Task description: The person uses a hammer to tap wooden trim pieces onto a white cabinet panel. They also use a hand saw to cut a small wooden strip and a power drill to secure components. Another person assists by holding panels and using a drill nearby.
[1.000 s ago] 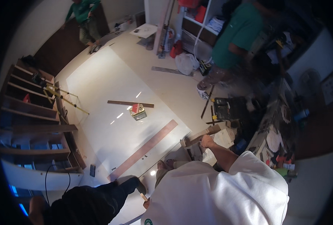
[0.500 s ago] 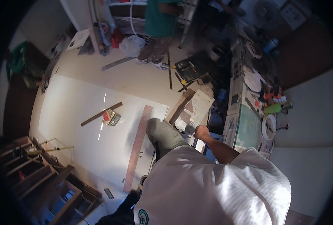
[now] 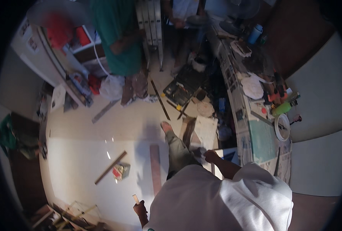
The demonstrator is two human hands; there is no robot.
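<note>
My left hand (image 3: 140,210), low in the view beside my shirt, is closed round a short pale wooden stick (image 3: 136,199), which points up from the fist. My right hand (image 3: 210,156) is closed at a grey, crumpled piece that looks like cloth (image 3: 198,153), next to my thigh. A cardboard box (image 3: 188,130) and a pale sheet (image 3: 206,129) lie just beyond it. On the lit white board to the left are a long reddish-brown strip (image 3: 155,165), a narrow wooden strip (image 3: 111,167) and a tin with a red patch (image 3: 121,171).
A person in a green shirt (image 3: 115,42) stands ahead, with another person (image 3: 184,15) behind a ladder (image 3: 151,30). An open black toolbox (image 3: 178,90) is on the floor. A cluttered bench (image 3: 261,142) runs along the right. Wooden pieces (image 3: 69,217) lie lower left.
My view has shifted forward and I have stepped, a bare foot now showing ahead. My left hand with the wooden stick has come into view. My right hand stays closed by my thigh.
</note>
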